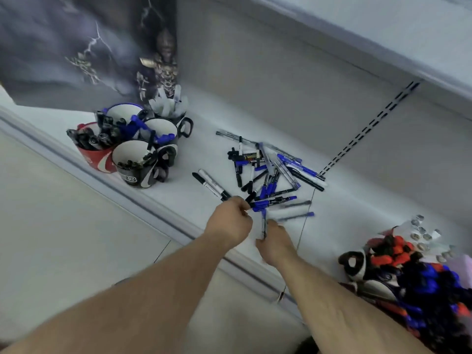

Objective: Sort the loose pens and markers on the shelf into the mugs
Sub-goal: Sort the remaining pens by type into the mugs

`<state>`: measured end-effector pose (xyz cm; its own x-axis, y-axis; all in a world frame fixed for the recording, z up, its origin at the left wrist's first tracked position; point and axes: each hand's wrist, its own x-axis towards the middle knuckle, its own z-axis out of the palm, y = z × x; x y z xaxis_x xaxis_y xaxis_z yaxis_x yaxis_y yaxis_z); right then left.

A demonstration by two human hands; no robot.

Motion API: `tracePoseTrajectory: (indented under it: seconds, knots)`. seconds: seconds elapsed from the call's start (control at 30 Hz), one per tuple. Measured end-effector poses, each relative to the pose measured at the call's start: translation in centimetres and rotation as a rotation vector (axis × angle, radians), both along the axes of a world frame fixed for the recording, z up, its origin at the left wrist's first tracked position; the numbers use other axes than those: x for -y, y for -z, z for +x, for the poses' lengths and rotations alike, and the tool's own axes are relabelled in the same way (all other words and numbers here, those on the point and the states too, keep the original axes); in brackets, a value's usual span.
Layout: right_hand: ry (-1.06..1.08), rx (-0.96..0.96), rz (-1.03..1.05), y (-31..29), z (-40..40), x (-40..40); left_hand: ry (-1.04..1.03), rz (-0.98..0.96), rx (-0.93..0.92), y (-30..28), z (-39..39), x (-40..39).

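1. The left hand (231,222) is curling around several markers at the near edge of the loose pen pile (270,169); the exact count is lost to blur.
2. The right hand (274,245) is pinching a blue pen (263,223), just nearer than the pile; its fingertips are smeared.
3. The pile is lying on the white shelf (332,213).
4. The mug cluster (132,144) is standing left of the pile, partly filled.
5. The marker bundle (421,277) is sitting right of the pile, cut off by the frame.
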<state>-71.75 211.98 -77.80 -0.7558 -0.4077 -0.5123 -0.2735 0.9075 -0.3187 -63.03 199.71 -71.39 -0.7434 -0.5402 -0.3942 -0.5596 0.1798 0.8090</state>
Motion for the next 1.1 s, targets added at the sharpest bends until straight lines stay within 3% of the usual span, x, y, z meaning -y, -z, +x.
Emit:
tracePoseTrajectory:
  seconds: [0.23, 0.37, 0.57, 0.8, 1.0, 1.1]
  knots:
    - [-0.199, -0.072, 0.072, -0.7, -2.1, -1.2, 0.542, -0.759, 0.25, 4.8, -3.5, 5.8]
    - [-0.293, -0.274, 0.134, -2.0, -5.9, -2.9, 0.73, -0.966, 0.382, 6.9, -5.0, 7.9]
    - [-0.457, -0.366, 0.356, -1.4, -10.3, -1.8, 0.711, -1.02, 0.495, 8.3, -5.0, 9.5]
    - [-0.534, -0.398, 0.371, 1.0, -10.7, 1.2, 0.613, -1.114, 0.548, 9.0, -4.0, 11.2]
    - [-0.535, -0.511, 0.435, 1.0, -10.3, 2.0, 0.545, -0.93, 0.522, 9.5, -3.7, 10.2]
    - [-0.494, -0.471, 0.448, 1.2, -8.7, 1.3, 0.375, -0.81, 0.554, 9.3, -4.0, 9.7]
